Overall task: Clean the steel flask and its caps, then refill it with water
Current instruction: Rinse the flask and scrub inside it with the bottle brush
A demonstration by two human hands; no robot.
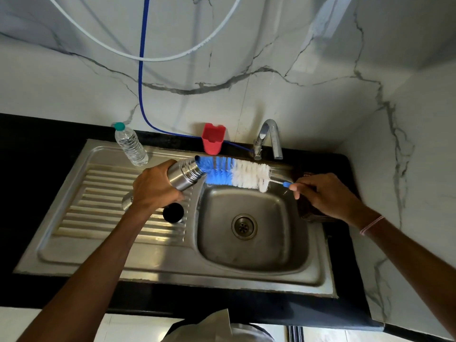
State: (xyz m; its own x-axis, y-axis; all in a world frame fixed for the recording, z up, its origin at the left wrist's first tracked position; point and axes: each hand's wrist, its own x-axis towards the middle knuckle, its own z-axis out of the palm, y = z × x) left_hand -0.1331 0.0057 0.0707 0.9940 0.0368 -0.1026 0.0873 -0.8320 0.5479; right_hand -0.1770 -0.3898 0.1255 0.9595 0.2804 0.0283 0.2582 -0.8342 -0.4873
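Note:
My left hand (154, 187) grips the steel flask (183, 174), held tilted over the drainboard with its open mouth pointing right toward the basin. A bottle brush (235, 174) with blue and white bristles has its blue tip inside the flask's mouth. My right hand (325, 195) pinches the brush's thin blue handle end over the basin's right rim. A black cap (173, 213) stands on the drainboard just below my left hand. Part of the flask's body is hidden by my fingers.
The steel sink (249, 262) has a ribbed drainboard on the left and a basin with a drain (244, 227). A tap (270, 139) stands at the back. A plastic water bottle (130, 145) and a red holder (212, 138) sit behind. A blue hose (141, 77) hangs down the wall.

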